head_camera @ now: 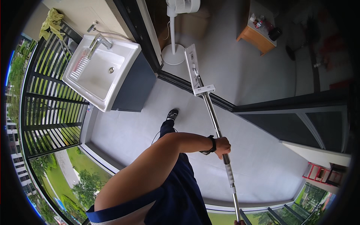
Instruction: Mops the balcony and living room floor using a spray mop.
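Note:
A flat mop with a steel pole [212, 112] slants across the view from the doorway to the bottom edge. My left hand [222, 147], with a dark watch at the wrist, is wrapped around the pole's middle, just above a white grip sleeve [229, 173]. At the bottom edge a sliver of my right hand [239, 222] shows at the pole's lower end; most of it is cut off. The white mop head [191, 66] points away from me beside the door track. A white slotted bracket [204, 89] surrounds the pole near the head.
A white sink [94, 81] on a dark cabinet [135, 84] stands at the left. The sliding-door track [180, 81] crosses the floor. Beyond it are a white fan [173, 53] and a wooden table [257, 39]. Slatted railing [56, 104] lines the left side; a red rack [317, 172] stands right.

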A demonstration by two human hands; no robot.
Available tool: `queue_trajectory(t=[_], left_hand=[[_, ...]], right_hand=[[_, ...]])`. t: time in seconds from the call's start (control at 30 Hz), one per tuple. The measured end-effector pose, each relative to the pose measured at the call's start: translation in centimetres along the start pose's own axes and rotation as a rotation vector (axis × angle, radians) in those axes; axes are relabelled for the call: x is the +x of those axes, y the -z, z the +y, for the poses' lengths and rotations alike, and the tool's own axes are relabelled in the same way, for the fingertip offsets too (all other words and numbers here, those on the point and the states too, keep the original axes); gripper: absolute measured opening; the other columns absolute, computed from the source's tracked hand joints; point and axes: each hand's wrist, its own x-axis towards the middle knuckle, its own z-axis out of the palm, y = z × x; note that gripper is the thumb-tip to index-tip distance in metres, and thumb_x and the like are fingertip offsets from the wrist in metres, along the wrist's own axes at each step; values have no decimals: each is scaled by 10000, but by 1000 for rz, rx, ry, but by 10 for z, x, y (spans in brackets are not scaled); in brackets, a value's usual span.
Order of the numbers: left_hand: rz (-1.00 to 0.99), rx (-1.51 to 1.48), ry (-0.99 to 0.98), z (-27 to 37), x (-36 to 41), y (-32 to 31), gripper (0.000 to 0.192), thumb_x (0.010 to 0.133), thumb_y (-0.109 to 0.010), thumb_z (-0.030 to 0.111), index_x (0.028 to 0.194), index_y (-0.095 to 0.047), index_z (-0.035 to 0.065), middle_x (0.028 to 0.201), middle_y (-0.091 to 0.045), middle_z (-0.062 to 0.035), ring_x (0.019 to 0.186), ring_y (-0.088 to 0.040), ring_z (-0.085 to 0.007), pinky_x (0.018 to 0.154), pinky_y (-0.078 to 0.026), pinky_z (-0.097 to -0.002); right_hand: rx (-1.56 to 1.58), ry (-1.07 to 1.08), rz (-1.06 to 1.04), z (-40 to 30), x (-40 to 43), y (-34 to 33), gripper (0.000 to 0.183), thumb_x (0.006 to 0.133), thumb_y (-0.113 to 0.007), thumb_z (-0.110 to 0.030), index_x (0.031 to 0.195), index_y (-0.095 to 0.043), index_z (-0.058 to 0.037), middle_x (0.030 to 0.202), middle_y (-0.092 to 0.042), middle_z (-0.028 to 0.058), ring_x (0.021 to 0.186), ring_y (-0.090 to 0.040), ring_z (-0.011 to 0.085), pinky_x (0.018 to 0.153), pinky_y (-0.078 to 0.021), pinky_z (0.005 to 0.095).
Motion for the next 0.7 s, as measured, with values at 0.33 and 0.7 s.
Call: queue_trajectory(t=[0.33, 0.7], left_hand=[[129, 361, -3, 88, 6, -36, 98, 757, -636, 183, 675, -655, 134, 672, -688, -11, 648, -694, -232, 516, -511, -400], [1067, 222, 404, 59, -245, 231, 237, 796, -723, 182, 985, -652, 59, 881, -644, -95, 852, -637, -294, 746, -542, -399]], right_hand=[[302, 402, -266, -233, 184, -159, 431, 675, -852, -208, 957, -614, 15, 669, -665, 169, 514, -657, 251, 530, -530, 363], [444, 182, -321, -262, 167, -187, 333, 651, -840, -92, 657, -513, -28, 523, -531, 64, 421, -520, 179, 430, -436, 344]])
